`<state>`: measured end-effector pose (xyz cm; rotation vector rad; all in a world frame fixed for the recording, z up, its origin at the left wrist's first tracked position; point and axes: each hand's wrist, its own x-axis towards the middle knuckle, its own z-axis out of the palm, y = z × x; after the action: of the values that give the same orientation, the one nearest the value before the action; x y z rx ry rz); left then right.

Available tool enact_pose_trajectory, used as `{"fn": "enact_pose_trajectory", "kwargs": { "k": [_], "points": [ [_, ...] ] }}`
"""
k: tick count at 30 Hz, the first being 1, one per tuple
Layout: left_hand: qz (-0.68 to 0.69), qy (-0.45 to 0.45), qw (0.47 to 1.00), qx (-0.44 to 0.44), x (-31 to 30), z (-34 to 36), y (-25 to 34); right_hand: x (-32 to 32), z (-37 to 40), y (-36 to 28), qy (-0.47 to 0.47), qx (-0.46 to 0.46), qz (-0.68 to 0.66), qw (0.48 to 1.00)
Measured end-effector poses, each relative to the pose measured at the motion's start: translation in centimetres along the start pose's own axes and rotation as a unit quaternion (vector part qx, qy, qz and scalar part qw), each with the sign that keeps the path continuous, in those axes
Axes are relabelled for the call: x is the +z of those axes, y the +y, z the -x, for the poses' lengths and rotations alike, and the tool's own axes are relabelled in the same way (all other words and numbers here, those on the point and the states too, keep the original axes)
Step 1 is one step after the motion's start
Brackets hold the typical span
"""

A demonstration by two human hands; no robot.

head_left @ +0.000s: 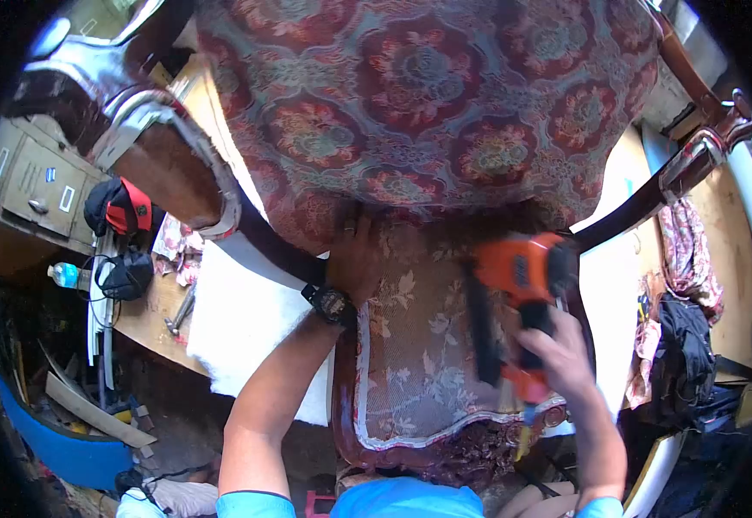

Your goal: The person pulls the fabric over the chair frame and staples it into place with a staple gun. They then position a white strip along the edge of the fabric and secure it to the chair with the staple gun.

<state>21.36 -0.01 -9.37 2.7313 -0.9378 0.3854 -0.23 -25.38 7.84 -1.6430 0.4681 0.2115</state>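
Note:
A carved dark-wood chair lies with its patterned seat fabric (pixel 419 82) toward the top of the view and its backrest (pixel 410 345) nearest me. My left hand (pixel 354 263), a black watch (pixel 331 304) on its wrist, reaches up to the fabric's lower edge; its fingers are shadowed and blurred there. My right hand (pixel 561 350) is wrapped round the grip of an orange and black power stapler or nailer (pixel 516 269). This tool is smeared by motion and sits over the backrest's right side, below the fabric edge. A yellow hose (pixel 527 429) hangs from its lower end.
Chair arms (pixel 259 237) rise on both sides. White padding (pixel 251 324) covers part of the wooden table (pixel 147 332). A hammer (pixel 182 312) lies on the left, near a red and black cap (pixel 127 207). At right are a black backpack (pixel 685 358) and bunched fabric (pixel 686 250).

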Motion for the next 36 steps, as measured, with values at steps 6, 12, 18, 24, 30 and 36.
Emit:
{"fn": "enact_pose_trajectory", "kwargs": {
  "k": [6, 12, 18, 24, 30, 36],
  "points": [
    [0.064, 0.06, 0.996, 0.022, 0.7, 0.4, -0.3, 8.2, -11.9, 2.1, -0.072, -0.076, 0.038, 0.994],
    [0.073, 0.082, 0.994, 0.027, 1.0, 1.0, -0.5, 8.7, -14.1, 1.9, -0.08, -0.064, 0.075, 0.992],
    [0.122, 0.08, 0.989, -0.001, 0.1, 1.3, 0.1, 8.6, -15.3, 1.6, -0.137, -0.071, 0.022, 0.988],
    [0.173, 0.035, 0.984, 0.0, -0.1, 1.8, -0.2, 9.3, -16.3, 1.9, -0.136, -0.031, 0.055, 0.989],
    [0.123, 0.087, 0.988, 0.026, -0.1, 1.4, -0.5, 9.5, -16.1, 1.5, -0.115, 0.015, 0.077, 0.99],
    [0.154, 0.059, 0.986, 0.037, -0.2, 1.5, -0.5, 9.2, -15.9, 0.6, -0.137, 0.023, 0.133, 0.981]
  ]
}}
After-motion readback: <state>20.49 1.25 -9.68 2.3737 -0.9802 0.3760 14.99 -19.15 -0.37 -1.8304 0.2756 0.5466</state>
